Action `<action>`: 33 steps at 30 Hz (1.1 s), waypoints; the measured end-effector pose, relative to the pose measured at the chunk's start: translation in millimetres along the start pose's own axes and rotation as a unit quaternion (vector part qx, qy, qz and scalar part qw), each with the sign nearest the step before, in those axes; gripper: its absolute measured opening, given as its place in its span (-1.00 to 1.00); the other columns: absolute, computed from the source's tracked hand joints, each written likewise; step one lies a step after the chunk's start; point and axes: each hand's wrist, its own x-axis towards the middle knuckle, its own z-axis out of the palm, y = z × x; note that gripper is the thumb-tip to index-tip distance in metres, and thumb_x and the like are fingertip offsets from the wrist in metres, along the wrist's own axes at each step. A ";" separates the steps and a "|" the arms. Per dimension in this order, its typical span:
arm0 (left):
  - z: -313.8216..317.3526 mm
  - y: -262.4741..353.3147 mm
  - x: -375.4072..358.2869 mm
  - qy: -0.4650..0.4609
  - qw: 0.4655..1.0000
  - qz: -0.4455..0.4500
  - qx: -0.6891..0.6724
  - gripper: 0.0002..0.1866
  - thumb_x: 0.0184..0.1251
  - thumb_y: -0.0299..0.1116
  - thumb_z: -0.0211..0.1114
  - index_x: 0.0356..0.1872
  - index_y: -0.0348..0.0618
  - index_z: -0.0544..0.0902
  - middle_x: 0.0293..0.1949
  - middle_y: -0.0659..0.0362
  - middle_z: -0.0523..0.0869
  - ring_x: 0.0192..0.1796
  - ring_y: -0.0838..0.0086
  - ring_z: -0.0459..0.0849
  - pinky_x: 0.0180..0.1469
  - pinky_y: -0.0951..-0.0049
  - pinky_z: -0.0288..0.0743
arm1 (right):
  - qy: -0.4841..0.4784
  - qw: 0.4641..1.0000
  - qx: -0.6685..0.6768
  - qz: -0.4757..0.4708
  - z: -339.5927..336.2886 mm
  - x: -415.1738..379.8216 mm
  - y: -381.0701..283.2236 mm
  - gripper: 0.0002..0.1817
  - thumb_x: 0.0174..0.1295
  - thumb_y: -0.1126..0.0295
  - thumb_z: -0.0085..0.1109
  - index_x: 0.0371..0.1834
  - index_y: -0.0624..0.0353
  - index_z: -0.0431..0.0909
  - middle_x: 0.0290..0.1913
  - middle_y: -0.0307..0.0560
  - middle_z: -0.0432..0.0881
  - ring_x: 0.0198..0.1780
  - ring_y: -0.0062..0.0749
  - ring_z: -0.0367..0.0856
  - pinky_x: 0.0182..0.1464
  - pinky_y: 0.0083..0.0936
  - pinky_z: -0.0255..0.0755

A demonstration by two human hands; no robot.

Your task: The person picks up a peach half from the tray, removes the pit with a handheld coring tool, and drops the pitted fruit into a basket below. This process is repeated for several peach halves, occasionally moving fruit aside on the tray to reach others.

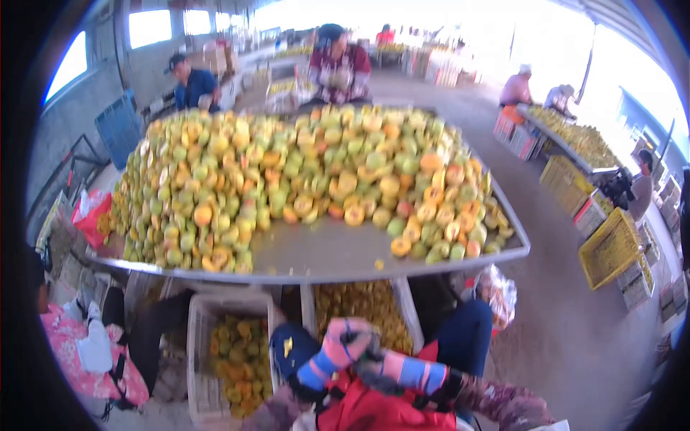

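My left hand (350, 339), in a pink glove with a blue band at the wrist, is held above my lap with its fingers curled in. My right hand (376, 365), with a dark glove and a pink and blue cuff, meets it from the right, also closed. Whatever lies between the two is hidden and blurred. Just beyond them stands a crate (408, 316) of cut fruit between my knees. Over it, a metal-edged sorting table (316, 251) carries a large heap of halved, apricot-like fruit (302, 165), green to orange.
A white crate (198, 359) of fruit halves stands to my left, near a person in pink floral clothing (93, 352). Two people sit across the table. On the right are a plastic bag (496, 291), a yellow crate (611, 248) and another fruit table (575, 140) with people.
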 end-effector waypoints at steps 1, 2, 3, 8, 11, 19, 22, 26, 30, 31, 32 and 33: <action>-4.4 -31.4 -14.4 0.017 0.999 0.000 -0.049 -0.91 0.21 -0.60 0.22 -0.28 -0.26 0.63 -0.29 0.07 0.71 -0.24 0.45 0.69 -0.11 0.42 0.58 | -0.078 0.993 0.079 -0.037 -1.7 -4.3 0.5 -0.60 0.17 -0.15 0.15 -0.43 -0.06 0.42 -0.61 -0.34 0.41 -0.71 -0.59 0.38 -0.72 -0.60 0.25; -4.8 -13.1 -11.2 0.015 0.995 -0.059 -0.077 -0.89 0.26 -0.62 0.18 -0.23 -0.26 0.60 -0.24 0.11 0.69 -0.20 0.46 0.67 -0.09 0.42 0.57 | -0.079 0.993 0.091 -0.021 -1.4 -2.1 0.2 -0.62 0.18 -0.13 0.17 -0.39 -0.06 0.45 -0.62 -0.35 0.40 -0.71 -0.60 0.37 -0.72 -0.59 0.24; -7.4 -14.4 -13.2 0.023 0.983 -0.104 -0.151 -0.91 0.27 -0.60 0.18 -0.25 -0.28 0.61 -0.27 0.13 0.69 -0.22 0.49 0.67 -0.10 0.45 0.57 | -0.064 0.994 0.073 -0.044 3.7 -10.4 -9.4 -0.66 0.23 -0.05 0.16 -0.33 -0.03 0.48 -0.62 -0.35 0.39 -0.69 -0.58 0.39 -0.70 -0.58 0.26; -6.2 -8.3 -0.9 0.007 0.964 -0.206 -0.169 -0.86 0.32 -0.48 0.20 -0.24 -0.36 0.64 -0.38 0.20 0.71 -0.34 0.63 0.63 -0.26 0.58 0.53 | 0.128 0.672 -0.608 -0.403 -12.2 12.4 15.4 -0.78 0.31 0.27 0.04 -0.09 0.13 0.52 -0.50 -0.02 0.49 -0.50 -0.17 0.50 -0.41 -0.36 0.41; -7.3 -40.4 -15.7 0.078 0.983 -0.144 -0.088 -0.82 0.32 -0.39 0.22 -0.30 -0.34 0.66 -0.48 0.20 0.66 -0.42 0.47 0.62 -0.30 0.48 0.52 | -0.031 0.997 0.068 0.034 2.9 -14.0 -25.9 -0.75 0.32 0.26 0.04 -0.07 0.16 0.50 -0.53 -0.02 0.48 -0.49 -0.25 0.50 -0.40 -0.37 0.41; -4.3 -25.5 7.9 0.142 0.720 -0.238 -0.636 -0.55 0.44 0.04 -0.02 -0.42 -0.13 0.55 -0.41 0.12 0.58 -0.20 0.18 0.61 -0.13 0.03 0.56 | 0.103 0.933 -0.218 -0.268 -10.6 -0.7 -3.5 -0.63 0.33 0.21 0.08 0.08 0.20 0.42 -0.36 -0.10 0.62 -0.36 -0.40 0.60 -0.25 -0.46 0.46; -21.4 -28.5 -3.4 0.245 0.746 -0.222 -0.578 -0.54 0.44 0.06 -0.03 -0.24 -0.18 0.56 -0.23 0.10 0.61 -0.02 0.17 0.61 -0.01 0.00 0.57 | 0.093 0.990 -0.105 0.018 -52.9 17.9 24.1 -0.57 0.41 -0.03 -0.21 -0.08 0.08 0.49 -0.40 -0.27 0.56 -0.37 -0.56 0.58 -0.35 -0.63 0.46; -27.3 -21.5 -6.3 0.249 0.799 -0.204 -0.507 -0.54 0.47 0.05 -0.08 -0.19 -0.18 0.54 -0.20 0.11 0.61 -0.03 0.22 0.62 -0.08 0.09 0.62 | 0.318 0.663 -0.652 -0.186 -74.5 42.8 65.3 -0.70 0.32 0.11 0.00 -0.11 0.10 0.47 -0.36 0.01 0.61 -0.37 -0.12 0.64 -0.37 -0.39 0.50; -23.9 -22.9 -15.9 0.280 0.816 -0.230 -0.450 -0.60 0.46 0.01 -0.02 -0.19 -0.15 0.55 -0.24 0.12 0.63 -0.07 0.21 0.65 -0.13 0.10 0.64 | 0.300 0.845 -0.356 -0.262 -14.8 9.6 -1.9 -0.70 0.22 0.23 0.15 -0.08 0.15 0.44 -0.30 0.12 0.60 -0.32 0.08 0.62 -0.30 -0.22 0.51; -20.0 -20.0 -13.7 0.296 0.820 -0.236 -0.430 -0.58 0.48 0.02 -0.05 -0.16 -0.17 0.52 -0.24 0.09 0.63 -0.12 0.25 0.67 -0.12 0.21 0.63 | 0.306 0.814 -0.403 -0.287 -1.7 6.8 -14.8 -0.71 0.22 0.24 0.15 -0.07 0.14 0.44 -0.31 0.10 0.60 -0.34 0.06 0.62 -0.32 -0.22 0.50; -15.2 -16.3 -12.9 0.292 0.819 -0.240 -0.432 -0.58 0.48 0.02 -0.05 -0.16 -0.17 0.52 -0.24 0.09 0.63 -0.12 0.25 0.67 -0.12 0.21 0.63 | 0.310 0.778 -0.450 -0.311 7.3 8.4 -23.9 -0.71 0.22 0.26 0.14 -0.06 0.13 0.44 -0.33 0.08 0.59 -0.36 0.03 0.62 -0.34 -0.22 0.49; -10.8 -10.6 -11.3 0.292 0.895 -0.199 -0.272 -0.50 0.47 0.10 -0.13 -0.16 -0.18 0.53 -0.27 0.09 0.63 -0.16 0.26 0.68 -0.18 0.27 0.62 | 0.346 0.735 -0.484 -0.326 9.0 16.9 -23.0 -0.70 0.15 0.30 0.21 -0.09 0.15 0.45 -0.34 0.05 0.60 -0.37 -0.01 0.63 -0.35 -0.24 0.49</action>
